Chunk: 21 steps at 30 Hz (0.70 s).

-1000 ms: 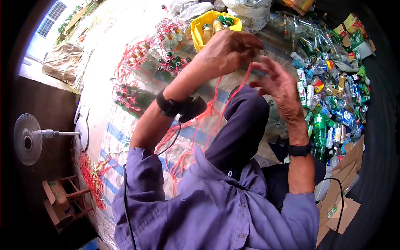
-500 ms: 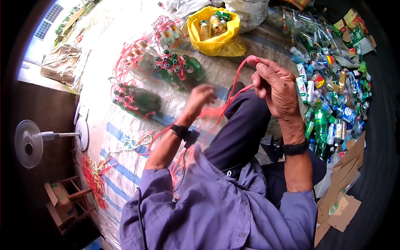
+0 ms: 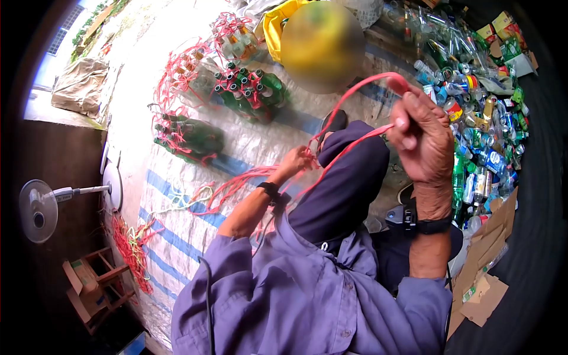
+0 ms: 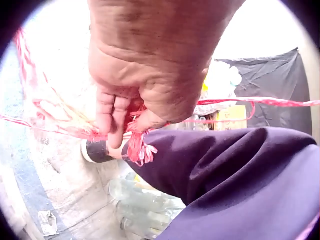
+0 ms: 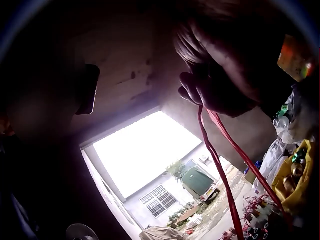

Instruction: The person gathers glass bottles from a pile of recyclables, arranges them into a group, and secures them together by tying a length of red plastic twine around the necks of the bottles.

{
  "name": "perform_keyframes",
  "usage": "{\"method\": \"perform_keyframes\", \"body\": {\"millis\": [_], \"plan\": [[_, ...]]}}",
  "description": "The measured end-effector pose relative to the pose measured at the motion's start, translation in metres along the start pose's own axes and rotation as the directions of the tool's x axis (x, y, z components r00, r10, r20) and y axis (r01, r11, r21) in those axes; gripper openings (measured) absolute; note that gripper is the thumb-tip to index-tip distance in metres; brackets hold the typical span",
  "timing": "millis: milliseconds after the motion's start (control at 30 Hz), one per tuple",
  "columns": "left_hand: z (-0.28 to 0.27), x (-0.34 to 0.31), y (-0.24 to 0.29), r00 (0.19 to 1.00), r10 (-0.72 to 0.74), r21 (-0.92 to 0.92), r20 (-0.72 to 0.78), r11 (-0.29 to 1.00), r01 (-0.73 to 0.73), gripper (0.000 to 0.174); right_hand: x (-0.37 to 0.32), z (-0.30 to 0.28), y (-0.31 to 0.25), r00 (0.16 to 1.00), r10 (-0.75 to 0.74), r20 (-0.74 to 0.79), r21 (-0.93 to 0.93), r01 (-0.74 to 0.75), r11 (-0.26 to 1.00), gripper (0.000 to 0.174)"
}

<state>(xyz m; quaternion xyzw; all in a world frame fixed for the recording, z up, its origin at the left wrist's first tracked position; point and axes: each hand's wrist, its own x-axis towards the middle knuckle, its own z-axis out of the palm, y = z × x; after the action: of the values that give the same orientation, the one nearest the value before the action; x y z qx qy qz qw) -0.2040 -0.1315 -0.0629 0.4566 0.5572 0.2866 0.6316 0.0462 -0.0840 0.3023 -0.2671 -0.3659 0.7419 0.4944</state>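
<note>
My right hand (image 3: pixel 423 127) is raised over the right side of my lap and pinches a loop of red plastic string (image 3: pixel 384 75). From its fingertips two strands run down toward my left hand (image 3: pixel 294 161), which holds the string beside my bent knee (image 3: pixel 349 160). In the left wrist view, thumb and fingers grip a tangled red tuft (image 4: pixel 142 151), with strands leading off to both sides. The right wrist view shows the right hand (image 5: pixel 220 75) dark, its fingers curled, with both strands hanging below.
Bundles of green bottles (image 3: pixel 269 92) tied with red string stand ahead on a striped sheet (image 3: pixel 183 231). Behind them is a yellow bag (image 3: pixel 273 29), partly covered by a blurred patch. Bottles and cans (image 3: pixel 491 160) heap at right. A fan (image 3: pixel 38 212) stands left, near loose string (image 3: pixel 130 254).
Both hands were together up by the yellow bag. The left has come down to the strings by the knee; the right has drawn right with the loop, and the strands now span between them.
</note>
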Motion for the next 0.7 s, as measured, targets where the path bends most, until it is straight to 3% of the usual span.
{"method": "perform_keyframes", "body": {"millis": [167, 200, 300, 400, 567, 700], "plan": [[-0.049, -0.023, 0.045, 0.995, -0.041, -0.064, 0.09, 0.997, 0.047, 0.022, 0.003, -0.044, -0.011, 0.998, 0.0, -0.062, 0.284, 0.018, 0.959, 0.031], [-0.059, -0.028, 0.05, 0.995, -0.03, -0.157, 0.094, 0.987, 0.045, 0.024, 0.003, -0.055, -0.012, 0.999, -0.017, -0.035, 0.314, 0.027, 0.949, 0.034], [-0.08, -0.042, 0.07, 0.999, 0.051, -0.217, 0.001, 0.975, -0.05, 0.028, 0.001, -0.075, -0.014, 0.997, -0.055, -0.063, 0.42, 0.076, 0.904, 0.035], [-0.098, -0.053, 0.079, 0.995, 0.084, -0.229, -0.049, 0.969, -0.093, 0.03, -0.003, -0.092, -0.018, 0.992, -0.058, -0.111, 0.461, 0.103, 0.881, 0.036], [-0.118, -0.064, 0.087, 0.991, 0.101, -0.201, -0.09, 0.972, -0.117, 0.024, -0.013, -0.124, -0.024, 0.992, -0.128, -0.02, 0.545, 0.118, 0.83, 0.038], [-0.127, -0.07, 0.099, 0.99, 0.118, -0.229, -0.073, 0.965, -0.132, 0.028, -0.024, -0.137, -0.027, 0.988, -0.14, -0.057, 0.574, 0.148, 0.805, 0.038]]}}
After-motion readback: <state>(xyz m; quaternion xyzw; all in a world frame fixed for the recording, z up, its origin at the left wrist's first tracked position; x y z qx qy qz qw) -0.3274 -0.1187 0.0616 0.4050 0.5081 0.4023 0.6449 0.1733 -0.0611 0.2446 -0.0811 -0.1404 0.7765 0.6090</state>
